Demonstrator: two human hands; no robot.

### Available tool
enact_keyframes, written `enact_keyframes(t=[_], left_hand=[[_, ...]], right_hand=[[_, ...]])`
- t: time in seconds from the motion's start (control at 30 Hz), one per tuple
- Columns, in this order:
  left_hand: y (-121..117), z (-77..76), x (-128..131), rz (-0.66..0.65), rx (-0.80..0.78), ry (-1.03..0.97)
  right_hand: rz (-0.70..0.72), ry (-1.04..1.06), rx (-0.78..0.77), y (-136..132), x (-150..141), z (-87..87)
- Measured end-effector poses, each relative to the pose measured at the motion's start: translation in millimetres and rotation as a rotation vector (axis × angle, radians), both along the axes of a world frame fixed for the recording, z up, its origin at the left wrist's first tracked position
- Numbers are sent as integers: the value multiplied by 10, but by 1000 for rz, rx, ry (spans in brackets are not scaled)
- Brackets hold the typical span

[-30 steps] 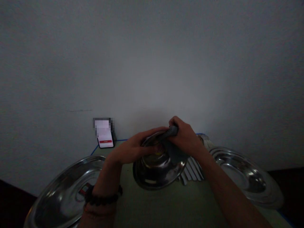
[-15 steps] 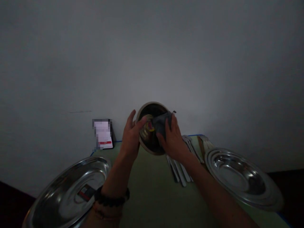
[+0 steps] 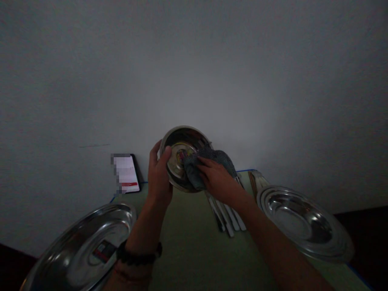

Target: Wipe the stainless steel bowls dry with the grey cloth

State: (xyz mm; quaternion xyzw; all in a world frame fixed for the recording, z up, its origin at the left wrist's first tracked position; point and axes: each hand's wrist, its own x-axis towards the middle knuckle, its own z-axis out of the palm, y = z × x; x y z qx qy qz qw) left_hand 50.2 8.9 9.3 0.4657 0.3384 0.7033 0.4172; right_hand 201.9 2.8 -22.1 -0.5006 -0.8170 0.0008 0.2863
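A round shiny metal bowl (image 3: 177, 171) is held up above the table, tilted so its inside faces me, with a small coloured sticker at its centre. Its left rim is gripped by my left hand (image 3: 159, 176), thumb over the edge and fingers behind. My right hand (image 3: 220, 180) presses a grey cloth (image 3: 194, 171) against the bowl's inner right side. Part of the cloth hangs over the rim. Below and to the right of the bowl lies a row of metal cutlery (image 3: 227, 216), partly hidden by my right forearm.
A large metal basin (image 3: 60, 258) with a dark and red card-like item (image 3: 103, 251) in it stands at left. Stacked oval metal dishes (image 3: 291, 220) are at right. A phone (image 3: 127, 173) leans on the wall behind the green-topped table (image 3: 188, 246).
The bowl has turned from its underside or outer side showing to its inside facing me, and has moved up and left. The cloth has moved from the outside to the inner surface.
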Motion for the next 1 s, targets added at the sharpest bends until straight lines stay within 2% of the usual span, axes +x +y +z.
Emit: enact_keyframes(t=[0.1,0.2,0.3,0.4,0.5,0.57,0.63,0.7,0.77,0.87,1.0], left_hand=[[35,0,-41,-1,3,-44],[24,-30,7,-48,28,-13],[-4,-75,101,-154,29,62],[-13,-97,138,-226,15,155],[16,-94,65,-231,-37,141],[54,-99,-23,-231,-95,131],[98,-119,-115,-229,-136,130],[135,-149,-190,-217,-166,126],[153,-172,-246,-193,-181,190],[147,-170,-316,-201,-177,477],[137,-113,-423,-221,-230,823]], right_hand=[[-112,-113,54,-72,-50,-45],[-110,-133,12,-50,-74,-167],[-136,-95,-8,14,-63,-243],[-115,-33,12,49,-20,-184],[-80,50,98,44,64,-45],[-155,102,167,36,133,13],[-299,127,187,35,200,12],[-400,123,113,48,257,-32],[-410,96,-50,73,305,-80],[-387,-47,-272,120,363,-101],[-367,-175,-328,158,388,-72]])
